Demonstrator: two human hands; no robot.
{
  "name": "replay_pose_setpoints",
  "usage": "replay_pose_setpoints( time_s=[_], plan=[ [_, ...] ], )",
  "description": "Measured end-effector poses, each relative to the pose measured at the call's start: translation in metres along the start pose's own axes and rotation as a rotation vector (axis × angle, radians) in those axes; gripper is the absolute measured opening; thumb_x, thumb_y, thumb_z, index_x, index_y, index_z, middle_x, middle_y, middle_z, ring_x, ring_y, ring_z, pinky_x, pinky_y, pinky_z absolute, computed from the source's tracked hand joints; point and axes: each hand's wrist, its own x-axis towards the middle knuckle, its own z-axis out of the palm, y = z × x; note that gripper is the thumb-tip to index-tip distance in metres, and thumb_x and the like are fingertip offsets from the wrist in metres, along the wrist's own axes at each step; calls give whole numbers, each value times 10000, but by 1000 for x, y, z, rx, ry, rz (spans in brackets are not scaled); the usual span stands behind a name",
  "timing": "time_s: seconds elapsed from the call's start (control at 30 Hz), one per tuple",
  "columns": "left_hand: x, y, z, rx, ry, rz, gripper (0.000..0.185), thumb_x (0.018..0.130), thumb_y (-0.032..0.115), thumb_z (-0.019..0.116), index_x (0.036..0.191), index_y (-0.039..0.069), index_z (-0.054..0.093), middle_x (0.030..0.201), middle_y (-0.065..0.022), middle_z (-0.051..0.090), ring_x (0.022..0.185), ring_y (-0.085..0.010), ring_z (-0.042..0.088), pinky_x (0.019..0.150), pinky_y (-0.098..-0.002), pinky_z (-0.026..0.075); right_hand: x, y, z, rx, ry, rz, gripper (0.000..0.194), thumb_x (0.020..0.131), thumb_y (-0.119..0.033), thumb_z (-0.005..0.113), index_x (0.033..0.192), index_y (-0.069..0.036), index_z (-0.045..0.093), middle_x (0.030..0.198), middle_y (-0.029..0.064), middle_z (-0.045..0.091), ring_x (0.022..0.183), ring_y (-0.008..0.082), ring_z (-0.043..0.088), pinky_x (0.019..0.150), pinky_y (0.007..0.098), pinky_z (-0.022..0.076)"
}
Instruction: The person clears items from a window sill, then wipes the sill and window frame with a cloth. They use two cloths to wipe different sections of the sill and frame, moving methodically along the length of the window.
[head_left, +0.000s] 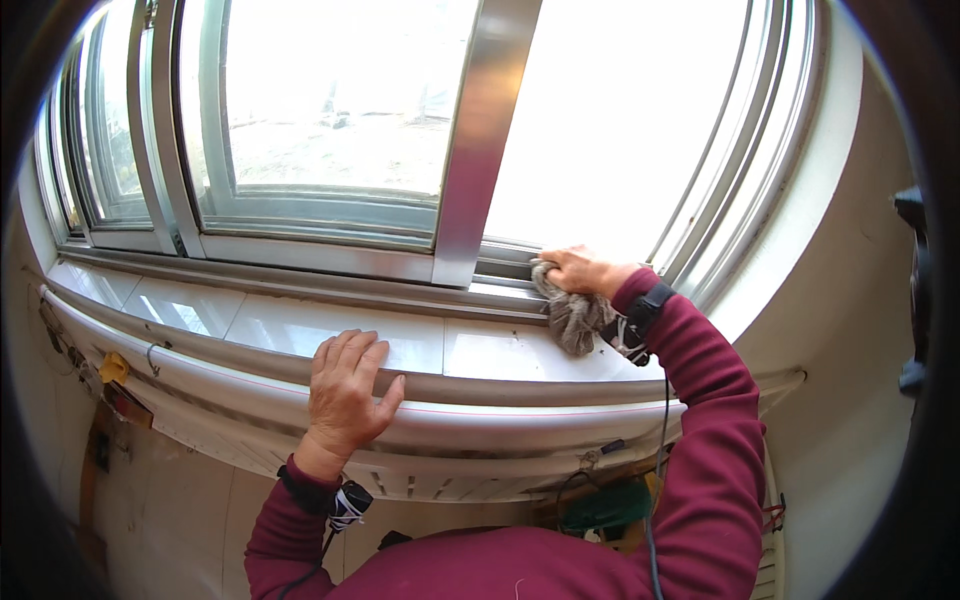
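My right hand grips a crumpled grey-brown cloth at the lower window track, just right of the sliding sash's metal stile. Part of the cloth hangs down over the tiled windowsill. My left hand holds nothing; it rests with fingers spread on the sill's front edge, thumb apart from the others. Each wrist wears a black strap with a small device and a cable. The cloth hides a stretch of the track beneath my right hand.
A white pipe runs along below the sill, with a metal hook on it. Under it stands a white radiator. A yellow object hangs at the left. Low on the right is a green item. Sliding glass panes fill the left side.
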Motion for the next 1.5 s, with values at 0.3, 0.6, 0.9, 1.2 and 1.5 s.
replay_pose_setpoints(
  time_s=[0.3, 0.6, 0.9, 1.2, 1.5],
  plan=[
    [2, 0, 0, -3, 8, 32, 441, 761, 231, 764, 1131, 13, 667, 1224, -157, 633, 1204, -353, 564, 1074, -492, 406, -137, 90, -45, -317, 180, 464, 319, 868, -302, 595, 966, -56, 774, 989, 228, 731, 983, 390, 707, 894, 451, 563],
    [-1, 2, 2, 10, -10, 17, 448, 764, 239, 755, 1139, 13, 660, 1225, -166, 629, 1208, -362, 561, 1086, -501, 399, -147, 81, -36, -210, 505, 648, 339, 876, -271, 588, 1133, -91, 716, 1105, 210, 716, 1036, 390, 692, 930, 459, 548],
    [0, 2, 3, 18, -23, 0, 438, 756, 236, 753, 1128, 20, 668, 1223, -160, 629, 1206, -358, 563, 1078, -507, 404, -93, 72, -12, -370, -48, 593, 322, 887, -251, 548, 1031, -94, 790, 1110, 162, 749, 1068, 302, 716, 933, 412, 552],
    [-1, 1, 3, 19, 28, 55, 434, 753, 209, 755, 1132, 16, 666, 1223, -162, 637, 1197, -364, 571, 1076, -486, 415, -111, 13, -40, 341, 580, 260, 321, 954, -129, 559, 1234, -9, 661, 961, 210, 738, 839, 265, 735, 765, 372, 614],
    [0, 3, 4, 16, -7, 27, 431, 762, 189, 744, 1145, 10, 659, 1235, -169, 630, 1200, -376, 563, 1069, -489, 418, -194, 30, -16, 189, 519, 485, 470, 845, -233, 740, 1260, -42, 630, 1352, 225, 581, 1300, 332, 539, 1101, 425, 444]
  ],
)
